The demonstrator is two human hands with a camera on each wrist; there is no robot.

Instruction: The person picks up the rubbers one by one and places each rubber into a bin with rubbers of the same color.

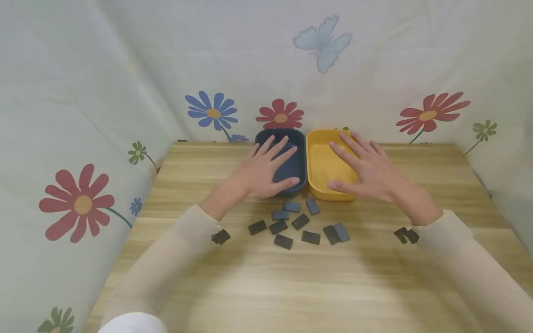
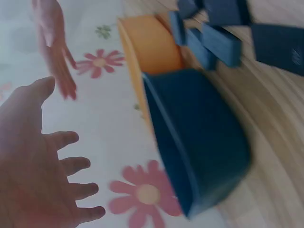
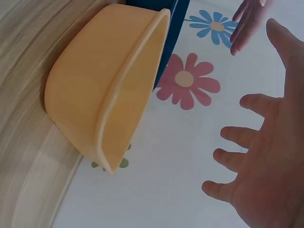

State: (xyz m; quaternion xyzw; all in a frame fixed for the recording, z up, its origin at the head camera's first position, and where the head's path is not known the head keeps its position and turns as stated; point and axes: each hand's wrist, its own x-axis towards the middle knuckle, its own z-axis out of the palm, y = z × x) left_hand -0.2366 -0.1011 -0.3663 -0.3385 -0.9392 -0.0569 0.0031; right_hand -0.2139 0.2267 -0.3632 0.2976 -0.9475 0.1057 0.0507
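My left hand (image 1: 264, 172), fingers spread, hovers above the dark blue bin (image 1: 295, 166) and holds nothing. Over the right part of the yellow bin (image 1: 318, 162) my right hand (image 1: 368, 169) is spread in the same way, also holding nothing. Both wrist views show a gap between each hand and the bins. The two bins stand side by side, their long sides close together. In front of them lie several small dark rectangular blocks (image 1: 311, 237), some black and some blue-grey, such as the blue-grey block (image 1: 292, 206) nearest the bins.
The wooden table (image 1: 250, 286) reaches back to a white cloth backdrop (image 1: 250, 55) printed with flowers and a butterfly. More cloth hangs along the left and right sides. Black strap pieces (image 1: 221, 237) hang at both wrists.
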